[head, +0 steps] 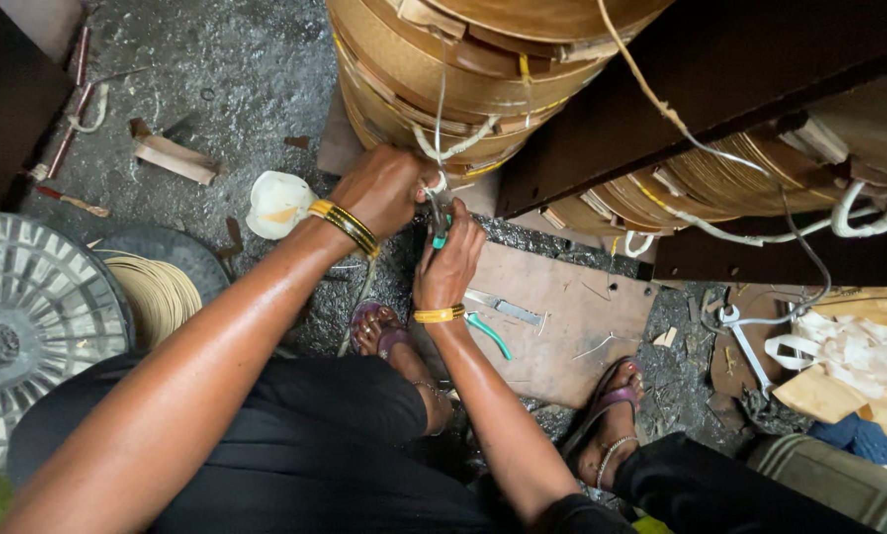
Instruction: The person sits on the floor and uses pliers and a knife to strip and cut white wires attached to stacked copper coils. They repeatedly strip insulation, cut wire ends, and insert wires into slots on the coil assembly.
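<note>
the right hand is closed round the teal-handled pliers while the left hand pinches the white lead just above their tips, under the coil, so it seems best to keep that lead taut and bite squarely.

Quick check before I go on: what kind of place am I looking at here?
Likely a small electrical winding repair workshop: big paper-wrapped coils with sleeved leads, a spanner and scraps on the gritty floor, and the right hand working pliers.
</note>
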A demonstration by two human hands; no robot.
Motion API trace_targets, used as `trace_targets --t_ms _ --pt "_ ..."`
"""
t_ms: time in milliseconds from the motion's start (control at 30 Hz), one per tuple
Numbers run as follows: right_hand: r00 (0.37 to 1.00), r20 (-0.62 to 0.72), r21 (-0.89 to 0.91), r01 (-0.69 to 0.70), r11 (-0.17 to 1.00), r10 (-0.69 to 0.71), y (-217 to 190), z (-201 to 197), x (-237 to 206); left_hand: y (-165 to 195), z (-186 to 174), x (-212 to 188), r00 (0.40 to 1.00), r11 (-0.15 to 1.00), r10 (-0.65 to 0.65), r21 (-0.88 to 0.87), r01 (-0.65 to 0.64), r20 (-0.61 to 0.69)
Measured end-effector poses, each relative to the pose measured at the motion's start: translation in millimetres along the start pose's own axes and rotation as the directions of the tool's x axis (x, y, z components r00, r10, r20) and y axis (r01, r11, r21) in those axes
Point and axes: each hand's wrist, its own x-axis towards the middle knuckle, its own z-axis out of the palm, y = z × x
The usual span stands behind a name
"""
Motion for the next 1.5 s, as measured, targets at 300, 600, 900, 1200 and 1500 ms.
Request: trace_targets --t_ms 300,600,900,1200,1500 --pt "0.994 0.037 0.024 -0.1 0.995 0.099 8.6 12.5 -3.0 -1.2 1.4 -0.7 1.0 0.999 -0.015 -0.031 0.014 -0.027" --pt "0.863 0.488 0.481 -0.393 0.784 0.132 23.8 -11.5 -0.8 -4.5 3.0 -0.5 0.999 0.999 -0.034 -0.039 0.032 -0.035" --pt "0.849 0.489 0.549 -0.479 0.685 0.202 0.3 -1.3 -19.6 -1.8 19.5 -5.7 0.992 0.99 -0.003 0.139 0.021 -0.129" --pt "0.855 0.483 0.579 -0.476 0.663 0.192 20.9 6.4 -24.3 9.1 11.8 -10.1 0.996 0.995 -0.021 0.093 0.029 -0.091" --pt "0.879 0.463 0.651 -0.424 0.629 0.114 38.4 34.6 -20.6 11.2 13.2 -9.1 0.994 0.989 -0.01 0.143 0.025 -0.106"
